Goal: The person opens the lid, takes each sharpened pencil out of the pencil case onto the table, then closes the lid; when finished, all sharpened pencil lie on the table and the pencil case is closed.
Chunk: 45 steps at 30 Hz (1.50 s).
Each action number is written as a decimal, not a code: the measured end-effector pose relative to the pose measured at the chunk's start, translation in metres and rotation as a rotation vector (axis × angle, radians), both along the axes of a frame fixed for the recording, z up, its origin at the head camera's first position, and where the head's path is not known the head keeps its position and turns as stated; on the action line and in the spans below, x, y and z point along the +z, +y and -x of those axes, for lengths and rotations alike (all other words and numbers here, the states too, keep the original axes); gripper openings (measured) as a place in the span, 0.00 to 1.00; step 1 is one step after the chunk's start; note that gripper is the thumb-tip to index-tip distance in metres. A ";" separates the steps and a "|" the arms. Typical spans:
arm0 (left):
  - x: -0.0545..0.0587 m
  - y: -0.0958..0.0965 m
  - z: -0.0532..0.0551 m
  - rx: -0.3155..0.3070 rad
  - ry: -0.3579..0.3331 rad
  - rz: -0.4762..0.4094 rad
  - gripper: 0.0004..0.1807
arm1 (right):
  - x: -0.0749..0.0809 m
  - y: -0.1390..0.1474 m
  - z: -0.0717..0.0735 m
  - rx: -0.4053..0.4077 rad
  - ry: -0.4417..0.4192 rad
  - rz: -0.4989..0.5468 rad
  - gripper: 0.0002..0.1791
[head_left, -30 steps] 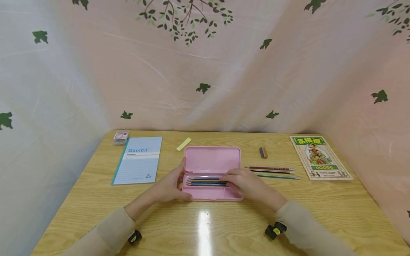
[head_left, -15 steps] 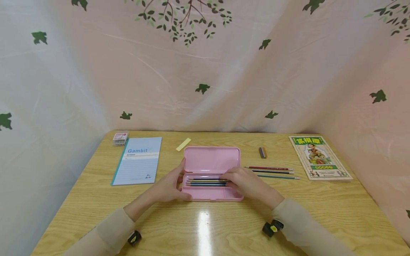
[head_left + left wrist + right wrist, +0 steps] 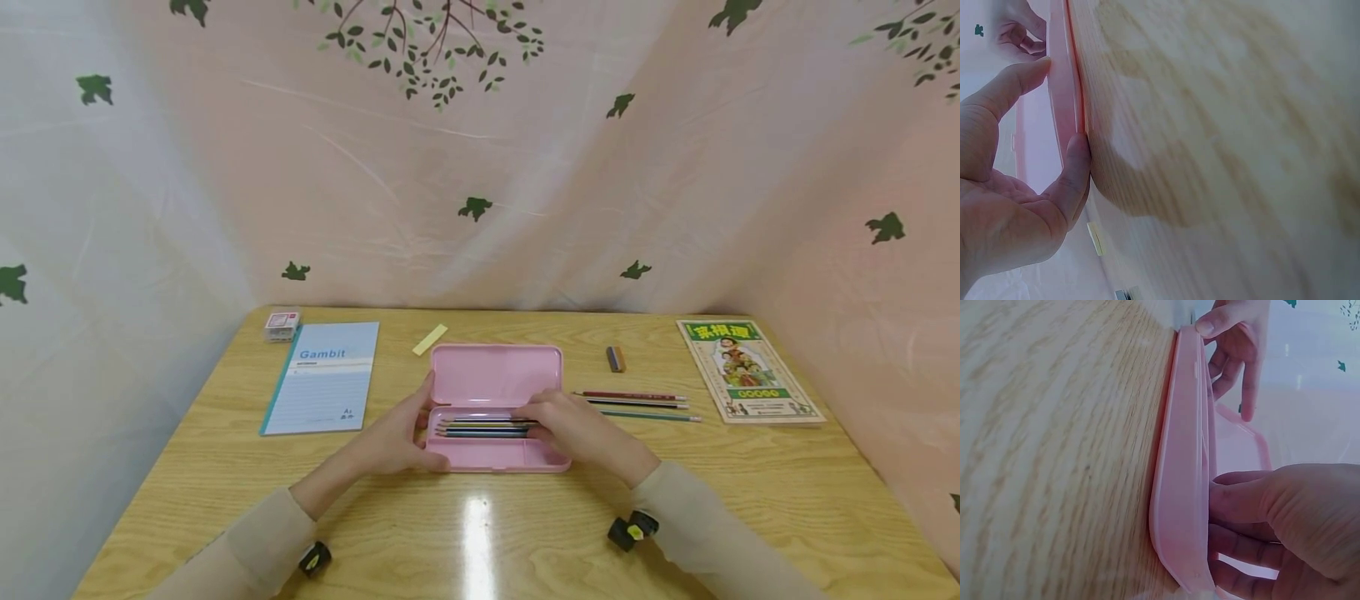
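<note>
In the head view a pink pencil case (image 3: 497,375) lies with its lid raised in the middle of the table. Several sharpened pencils (image 3: 483,428) are in its long rear compartment, points to the left. My left hand (image 3: 393,437) grips the case's left end, thumb at the front corner and fingers behind. The right hand (image 3: 581,429) reaches into the right end, its curled fingers at the pencils' right ends, which they cover. In the right wrist view the right hand (image 3: 1313,519) has its fingertips inside the case wall; the pencils are hidden there.
Right of the case lie 3 loose pencils (image 3: 637,404), with a small dark-and-brown block (image 3: 616,359) behind them. A picture-covered book (image 3: 750,371) lies far right. On the left are a blue notebook (image 3: 322,379), a small box (image 3: 282,326) and a yellow strip (image 3: 430,339).
The right forearm and wrist have shifted slightly left, while the right fingers stay at the pencils' ends. The left hand and the case have barely moved.
</note>
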State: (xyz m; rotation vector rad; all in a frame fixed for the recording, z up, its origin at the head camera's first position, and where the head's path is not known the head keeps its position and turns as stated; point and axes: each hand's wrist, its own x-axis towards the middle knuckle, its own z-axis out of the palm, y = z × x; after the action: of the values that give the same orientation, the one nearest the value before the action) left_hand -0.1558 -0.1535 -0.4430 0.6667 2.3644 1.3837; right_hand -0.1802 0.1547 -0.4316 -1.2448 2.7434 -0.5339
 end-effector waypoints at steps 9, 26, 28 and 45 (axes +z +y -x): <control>-0.001 0.000 0.000 -0.006 -0.012 -0.011 0.72 | -0.003 -0.001 -0.001 0.003 0.053 -0.019 0.16; -0.003 0.000 0.001 -0.014 -0.017 -0.032 0.72 | -0.003 0.001 -0.001 0.011 0.096 -0.040 0.16; -0.003 0.000 0.001 -0.013 -0.016 -0.032 0.72 | -0.004 0.001 -0.001 0.008 0.089 -0.034 0.16; -0.004 -0.001 0.002 -0.007 -0.030 -0.023 0.73 | -0.004 -0.001 0.002 -0.019 0.046 -0.007 0.15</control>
State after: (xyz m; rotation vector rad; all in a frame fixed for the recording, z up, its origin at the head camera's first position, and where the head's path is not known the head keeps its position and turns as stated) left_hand -0.1582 -0.1548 -0.4475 0.6552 2.3243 1.4108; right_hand -0.1823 0.1537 -0.4356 -1.2464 2.7946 -0.5025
